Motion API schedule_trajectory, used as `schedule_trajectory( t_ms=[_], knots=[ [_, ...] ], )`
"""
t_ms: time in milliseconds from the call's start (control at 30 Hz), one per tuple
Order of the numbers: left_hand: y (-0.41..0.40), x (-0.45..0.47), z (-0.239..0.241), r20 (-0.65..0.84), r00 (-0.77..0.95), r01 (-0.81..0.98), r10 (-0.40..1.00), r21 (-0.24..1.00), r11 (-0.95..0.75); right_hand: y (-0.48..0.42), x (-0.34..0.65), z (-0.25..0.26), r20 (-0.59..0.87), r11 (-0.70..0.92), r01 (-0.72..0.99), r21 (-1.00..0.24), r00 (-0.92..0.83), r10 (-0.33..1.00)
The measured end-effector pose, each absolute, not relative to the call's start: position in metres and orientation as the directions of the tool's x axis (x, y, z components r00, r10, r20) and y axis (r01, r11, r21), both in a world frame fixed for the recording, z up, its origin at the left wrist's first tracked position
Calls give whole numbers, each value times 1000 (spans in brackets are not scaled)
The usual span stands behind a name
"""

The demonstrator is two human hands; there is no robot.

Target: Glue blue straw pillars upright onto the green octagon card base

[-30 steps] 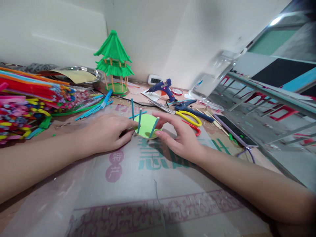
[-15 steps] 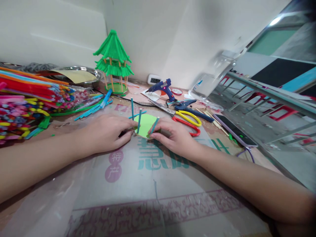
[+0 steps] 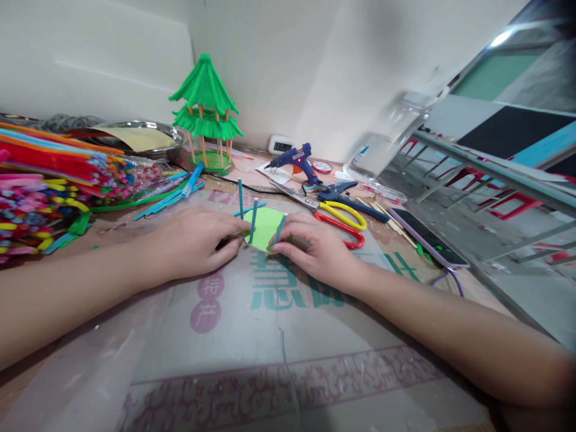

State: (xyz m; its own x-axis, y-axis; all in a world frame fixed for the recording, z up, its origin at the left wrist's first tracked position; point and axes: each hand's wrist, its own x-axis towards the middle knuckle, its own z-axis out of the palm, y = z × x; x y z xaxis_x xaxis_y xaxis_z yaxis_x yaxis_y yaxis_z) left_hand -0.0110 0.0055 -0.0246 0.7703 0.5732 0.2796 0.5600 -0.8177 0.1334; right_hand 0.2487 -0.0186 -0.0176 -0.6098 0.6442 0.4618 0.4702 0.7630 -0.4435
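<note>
A light green paper disc (image 3: 265,227) lies on the cardboard (image 3: 279,336), with three teal sticks standing up from it. My left hand (image 3: 193,240) rests beside the disc's left edge, fingers curled and pinching that edge. My right hand (image 3: 315,246) is at the disc's right edge, its fingers closed round the leaning teal stick (image 3: 279,229) nearest me. Another upright teal stick (image 3: 254,219) stands between my two hands.
A finished green pagoda model (image 3: 206,114) stands at the back. Bundles of coloured pipe cleaners (image 3: 49,180) fill the left. A blue glue gun (image 3: 297,161), scissors (image 3: 297,198), yellow and red-handled tools (image 3: 344,219) and a phone (image 3: 427,237) lie to the right.
My right hand went from spread open beside the disc to closed on the nearest leaning stick. The left hand stayed put.
</note>
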Motion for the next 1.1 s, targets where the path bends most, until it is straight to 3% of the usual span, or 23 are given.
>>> schedule_trajectory(
  t_ms=[533, 1100],
  knots=[
    [6, -12, -27, 301, 765, 562, 569, 118, -819, -23, 251, -18, 544, 741, 471, -478, -503, 671],
    [6, -12, -27, 303, 773, 547, 557, 128, -827, -17, 250, -19, 501, 771, 439, -462, -588, 635]
  ],
)
